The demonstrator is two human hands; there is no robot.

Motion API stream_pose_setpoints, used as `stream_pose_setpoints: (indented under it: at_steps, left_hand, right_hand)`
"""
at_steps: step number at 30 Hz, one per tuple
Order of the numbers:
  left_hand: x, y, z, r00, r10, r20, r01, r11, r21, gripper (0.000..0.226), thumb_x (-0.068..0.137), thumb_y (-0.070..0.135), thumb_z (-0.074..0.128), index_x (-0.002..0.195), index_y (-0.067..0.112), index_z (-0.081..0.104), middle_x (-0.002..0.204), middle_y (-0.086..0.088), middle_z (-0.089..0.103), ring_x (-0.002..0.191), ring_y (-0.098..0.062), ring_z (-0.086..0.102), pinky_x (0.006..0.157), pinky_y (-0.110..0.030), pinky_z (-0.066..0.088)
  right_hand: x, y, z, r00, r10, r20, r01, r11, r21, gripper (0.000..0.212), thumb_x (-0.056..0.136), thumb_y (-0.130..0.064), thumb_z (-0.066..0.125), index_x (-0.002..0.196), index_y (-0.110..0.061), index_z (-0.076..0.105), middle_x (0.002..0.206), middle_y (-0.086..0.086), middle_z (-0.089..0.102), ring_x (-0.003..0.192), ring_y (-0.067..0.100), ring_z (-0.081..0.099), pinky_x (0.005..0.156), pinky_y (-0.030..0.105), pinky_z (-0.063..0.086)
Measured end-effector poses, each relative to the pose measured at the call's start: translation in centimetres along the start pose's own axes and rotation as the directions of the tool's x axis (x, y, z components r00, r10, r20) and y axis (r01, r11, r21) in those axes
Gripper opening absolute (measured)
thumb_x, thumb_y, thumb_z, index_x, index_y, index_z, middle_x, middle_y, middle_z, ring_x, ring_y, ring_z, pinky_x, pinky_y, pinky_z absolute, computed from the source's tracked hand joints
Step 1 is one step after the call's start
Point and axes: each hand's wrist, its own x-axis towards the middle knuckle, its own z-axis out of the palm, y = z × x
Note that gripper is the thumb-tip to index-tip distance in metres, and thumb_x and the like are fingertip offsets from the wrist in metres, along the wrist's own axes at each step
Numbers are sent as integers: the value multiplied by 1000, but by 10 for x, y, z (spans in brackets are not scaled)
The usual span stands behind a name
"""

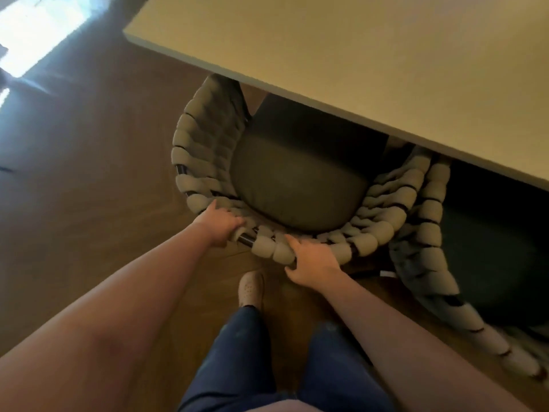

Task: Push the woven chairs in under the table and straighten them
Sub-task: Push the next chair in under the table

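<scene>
At far left a bright patch of light (32, 31) falls on the brown wooden floor (89, 162). Next comes the left hand (218, 223), its fingers curled over the back rim of the woven chair (205, 150) and closed around a thick padded strand beside a bare stretch of dark frame tube (248, 240). The chair's dark seat cushion (297, 185) lies partly under the pale table (371, 60), its front end in shadow beneath the edge. Below, a light shoe (251, 288) and dark blue trousers (237, 352) show (the person stands just behind the chair). The right hand (315, 263) grips the same rim further along, thumb underneath, fingers wrapped over the weave. At right a second woven chair (430, 233) touches the first, also partly under the table.
</scene>
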Motion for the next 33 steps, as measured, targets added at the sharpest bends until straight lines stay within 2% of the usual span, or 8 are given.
stream_pose_setpoints:
  at_steps: [3,6,11,16,26,33]
  left_hand:
    - [11,-29,6,997,79,-18,-78,996,41,66,87,23,64,146,30,35,141,2,50,134,-22,41,116,-53,15]
    - [13,-32,10,992,106,-67,-103,994,47,51,91,19,59,138,31,44,128,2,58,123,-21,51,112,-51,25]
    - [8,-27,17,987,66,-148,-63,998,28,31,92,20,56,121,32,57,113,5,64,113,-21,58,111,-51,25]
    - [-12,-15,31,985,68,-161,-66,998,16,22,92,21,54,112,29,58,110,4,64,109,-21,59,109,-49,28]
    - [-67,2,87,986,59,-153,-64,998,-30,23,94,25,54,116,29,58,111,4,64,109,-21,59,108,-49,28]
    - [-92,-9,112,989,83,-120,-92,993,-74,27,93,27,55,120,28,57,114,4,63,113,-20,57,113,-53,23]
  right_hand:
    - [10,-15,6,985,171,-18,-171,985,8,67,86,-34,61,147,-27,33,126,5,58,111,26,57,90,39,49]
    - [14,-21,5,966,256,-49,-257,966,-21,47,90,-19,54,137,-25,48,119,4,62,107,24,59,87,37,49]
    - [11,-33,5,943,325,-75,-329,943,-48,46,93,-15,52,136,-31,51,118,3,63,107,24,60,85,37,49]
    - [-4,-41,21,938,335,-89,-339,940,-34,47,91,-16,56,134,-35,53,116,0,65,106,23,60,88,37,50]
    - [-46,-82,61,955,288,-65,-292,954,-64,46,92,-17,57,135,-31,52,118,0,64,107,22,60,87,35,50]
    - [-50,-110,73,966,259,3,-258,961,-105,45,94,-15,53,137,-29,50,123,4,61,112,24,57,93,37,48]
